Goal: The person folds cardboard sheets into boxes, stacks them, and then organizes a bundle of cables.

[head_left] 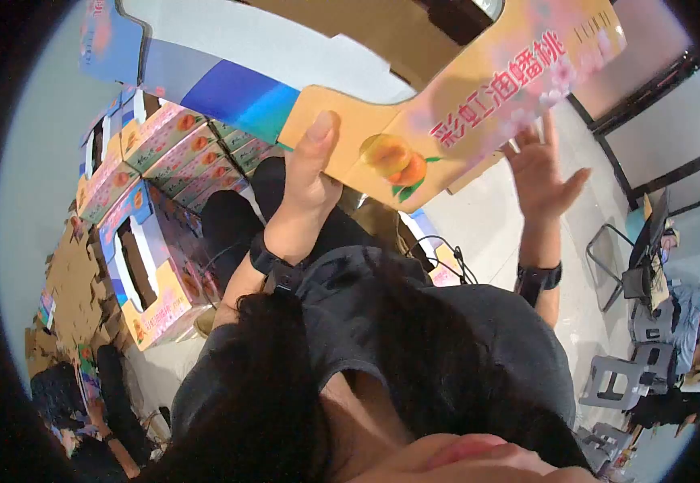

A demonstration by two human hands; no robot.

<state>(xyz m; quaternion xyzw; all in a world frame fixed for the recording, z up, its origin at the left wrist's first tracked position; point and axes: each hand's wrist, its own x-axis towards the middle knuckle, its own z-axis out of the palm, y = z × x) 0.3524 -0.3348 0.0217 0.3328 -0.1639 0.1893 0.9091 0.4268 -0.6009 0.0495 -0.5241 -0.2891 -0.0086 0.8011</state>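
Observation:
A printed fruit carton [342,137] fills the top of the head view, held tilted, with peaches, pink blossom and large red characters on its orange panel. My left hand [306,173] grips its lower edge, thumb flat on the printed face and fingers hidden behind. My right hand [539,173] is raised beside the carton's right end with fingers spread, palm showing and fingertips right at the edge. Through the carton's large cut-out, a brown inside surface shows. Dark bands sit on both wrists.
Finished-looking cartons [177,149] are stacked at the left, with another handled carton [153,274] in front. Flattened cardboard [80,274] lies farther left, near another person [84,410]. Grey stools [612,382] and a folding chair [608,262] stand at the right. Black cables [455,258] hang by my lap.

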